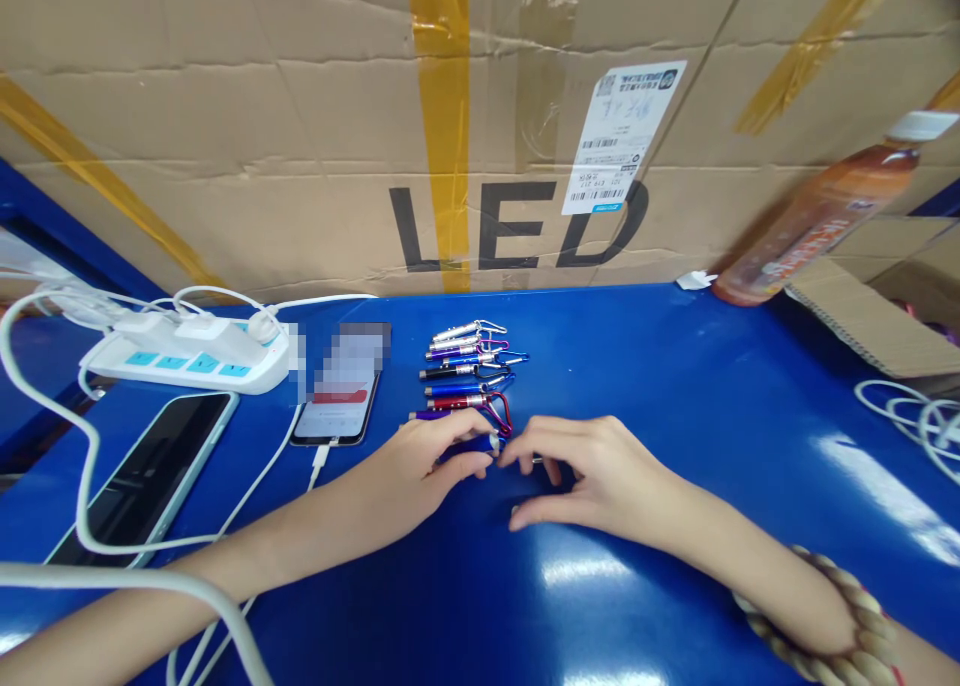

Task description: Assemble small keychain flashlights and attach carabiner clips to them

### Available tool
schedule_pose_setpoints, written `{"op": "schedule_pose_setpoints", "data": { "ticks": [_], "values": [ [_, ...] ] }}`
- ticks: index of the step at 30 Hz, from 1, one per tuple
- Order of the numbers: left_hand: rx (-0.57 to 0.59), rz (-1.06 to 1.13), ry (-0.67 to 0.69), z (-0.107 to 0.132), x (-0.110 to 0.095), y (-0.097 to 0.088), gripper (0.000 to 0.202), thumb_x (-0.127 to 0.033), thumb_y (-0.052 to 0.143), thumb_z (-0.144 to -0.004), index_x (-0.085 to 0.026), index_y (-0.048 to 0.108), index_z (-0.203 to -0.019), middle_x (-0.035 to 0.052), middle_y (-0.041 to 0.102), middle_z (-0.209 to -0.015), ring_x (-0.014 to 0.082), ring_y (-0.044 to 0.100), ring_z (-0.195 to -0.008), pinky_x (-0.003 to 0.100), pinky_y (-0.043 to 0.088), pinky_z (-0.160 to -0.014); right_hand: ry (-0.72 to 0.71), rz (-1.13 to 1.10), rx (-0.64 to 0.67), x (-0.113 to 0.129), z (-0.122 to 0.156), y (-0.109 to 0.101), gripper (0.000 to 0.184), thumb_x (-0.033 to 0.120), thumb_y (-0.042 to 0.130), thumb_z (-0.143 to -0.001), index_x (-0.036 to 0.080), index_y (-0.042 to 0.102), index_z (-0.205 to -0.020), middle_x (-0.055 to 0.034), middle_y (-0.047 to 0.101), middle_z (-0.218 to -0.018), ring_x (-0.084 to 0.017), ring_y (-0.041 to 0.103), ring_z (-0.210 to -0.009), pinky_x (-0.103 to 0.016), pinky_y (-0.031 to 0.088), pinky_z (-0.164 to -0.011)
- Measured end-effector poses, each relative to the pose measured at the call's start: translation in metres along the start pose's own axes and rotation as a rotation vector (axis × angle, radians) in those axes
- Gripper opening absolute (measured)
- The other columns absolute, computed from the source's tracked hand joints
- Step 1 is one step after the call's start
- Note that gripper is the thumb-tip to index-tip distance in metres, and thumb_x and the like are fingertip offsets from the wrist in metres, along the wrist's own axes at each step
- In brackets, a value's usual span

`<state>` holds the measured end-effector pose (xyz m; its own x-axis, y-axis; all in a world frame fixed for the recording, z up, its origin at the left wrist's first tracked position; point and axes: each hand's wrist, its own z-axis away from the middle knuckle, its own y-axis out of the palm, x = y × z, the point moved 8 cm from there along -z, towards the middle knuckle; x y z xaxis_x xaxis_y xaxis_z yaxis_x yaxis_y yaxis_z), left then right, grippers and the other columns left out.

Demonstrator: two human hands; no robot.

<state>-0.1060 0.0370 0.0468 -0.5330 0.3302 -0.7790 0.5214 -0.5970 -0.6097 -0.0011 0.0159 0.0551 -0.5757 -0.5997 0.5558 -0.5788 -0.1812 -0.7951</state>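
My left hand (420,466) and my right hand (585,466) meet at the middle of the blue table (675,416). The left hand's fingers are wrapped round a small blue keychain flashlight (471,447). The right hand pinches that flashlight's end, where a small metal part sticks out. Just beyond the hands lies a row of several small keychain flashlights (469,366) in silver, purple, blue, black and red, each with a carabiner clip. A beaded bracelet (825,616) is on my right wrist.
A large cardboard box marked LED (480,116) stands behind the table. At left are a white power strip (187,351), two phones (150,471) (341,386) and white cables. An orange drink bottle (817,216) and more cardboard are at right.
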Motion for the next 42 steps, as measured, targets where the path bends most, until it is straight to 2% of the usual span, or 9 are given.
{"op": "schedule_pose_setpoints", "data": {
  "ticks": [3, 7, 9, 13, 19, 22, 25, 32, 42],
  "values": [
    [-0.01, -0.016, -0.018, 0.0, 0.004, 0.0, 0.012, -0.022, 0.046, -0.089, -0.022, 0.057, -0.094, -0.0031, 0.064, -0.088, 0.014, 0.058, -0.082, 0.025, 0.04, -0.077, -0.02, 0.041, 0.163, 0.0, 0.001, 0.011, 0.03, 0.039, 0.074, -0.067, 0.022, 0.067, -0.09, 0.0038, 0.067, -0.082, -0.007, 0.06, -0.059, -0.017, 0.041, -0.051],
    [0.096, 0.01, -0.064, 0.003, 0.006, 0.009, 0.012, -0.024, 0.044, -0.09, -0.022, 0.056, -0.093, -0.004, 0.063, -0.079, 0.0131, 0.057, -0.073, 0.026, 0.04, -0.073, -0.082, 0.029, 0.217, 0.004, 0.004, 0.018, 0.008, 0.028, 0.064, -0.08, 0.024, 0.069, -0.084, 0.0051, 0.067, -0.085, -0.006, 0.064, -0.069, -0.016, 0.043, -0.058],
    [0.164, 0.009, -0.088, 0.005, 0.006, 0.014, 0.016, -0.024, 0.041, -0.091, -0.021, 0.055, -0.085, -0.0041, 0.062, -0.075, 0.0128, 0.056, -0.07, 0.026, 0.04, -0.072, -0.097, 0.09, 0.198, 0.003, 0.005, 0.019, 0.011, 0.026, 0.058, -0.085, 0.023, 0.069, -0.084, 0.0028, 0.066, -0.083, -0.009, 0.064, -0.072, -0.018, 0.044, -0.06],
    [0.196, -0.006, -0.109, 0.007, 0.007, 0.015, 0.022, -0.028, 0.036, -0.093, -0.02, 0.053, -0.081, -0.0029, 0.06, -0.076, 0.0141, 0.055, -0.072, 0.028, 0.04, -0.071, -0.11, 0.182, 0.073, -0.001, 0.003, 0.012, 0.017, 0.024, 0.051, -0.089, 0.018, 0.067, -0.09, -0.0028, 0.065, -0.085, -0.013, 0.062, -0.075, -0.022, 0.048, -0.062],
    [0.177, 0.132, -0.128, 0.006, 0.011, 0.02, 0.019, -0.031, 0.036, -0.093, -0.02, 0.05, -0.085, -0.003, 0.059, -0.074, 0.0117, 0.055, -0.065, 0.025, 0.044, -0.065, -0.068, -0.054, -0.259, -0.007, 0.004, -0.014, 0.015, 0.019, 0.054, -0.087, 0.014, 0.066, -0.095, -0.005, 0.063, -0.084, -0.01, 0.059, -0.07, -0.02, 0.05, -0.059],
    [0.178, 0.171, -0.106, 0.005, 0.01, 0.023, 0.017, -0.029, 0.036, -0.093, -0.02, 0.049, -0.086, -0.0032, 0.059, -0.072, 0.011, 0.055, -0.063, 0.024, 0.045, -0.063, -0.077, -0.132, -0.331, -0.003, 0.006, -0.018, 0.013, 0.016, 0.058, -0.084, 0.012, 0.066, -0.092, -0.0046, 0.062, -0.08, -0.009, 0.057, -0.066, -0.018, 0.047, -0.053],
    [0.165, 0.136, -0.097, 0.004, 0.011, 0.022, 0.017, -0.028, 0.036, -0.093, -0.02, 0.049, -0.084, -0.0032, 0.058, -0.072, 0.011, 0.055, -0.063, 0.024, 0.045, -0.062, -0.113, -0.134, -0.263, 0.003, 0.006, -0.011, 0.012, 0.016, 0.057, -0.085, 0.012, 0.065, -0.092, -0.0043, 0.062, -0.081, -0.01, 0.059, -0.07, -0.02, 0.05, -0.061],
    [0.063, 0.035, -0.133, 0.006, 0.018, 0.002, 0.02, -0.032, 0.036, -0.093, -0.02, 0.05, -0.083, -0.003, 0.058, -0.073, 0.0114, 0.055, -0.062, 0.024, 0.044, -0.058, -0.156, 0.142, 0.107, 0.001, 0.004, 0.022, 0.014, 0.018, 0.051, -0.089, 0.016, 0.064, -0.092, -0.0029, 0.063, -0.088, -0.013, 0.059, -0.079, -0.024, 0.048, -0.067],
    [0.019, 0.11, -0.126, 0.004, 0.009, 0.001, 0.017, -0.032, 0.039, -0.092, -0.021, 0.052, -0.088, -0.0036, 0.06, -0.071, 0.0108, 0.056, -0.061, 0.023, 0.045, -0.06, -0.108, 0.344, -0.032, -0.008, 0.003, 0.008, 0.017, 0.036, 0.057, -0.085, 0.023, 0.068, -0.091, -0.0001, 0.063, -0.083, -0.013, 0.057, -0.071, -0.023, 0.038, -0.057]
  ]
}}
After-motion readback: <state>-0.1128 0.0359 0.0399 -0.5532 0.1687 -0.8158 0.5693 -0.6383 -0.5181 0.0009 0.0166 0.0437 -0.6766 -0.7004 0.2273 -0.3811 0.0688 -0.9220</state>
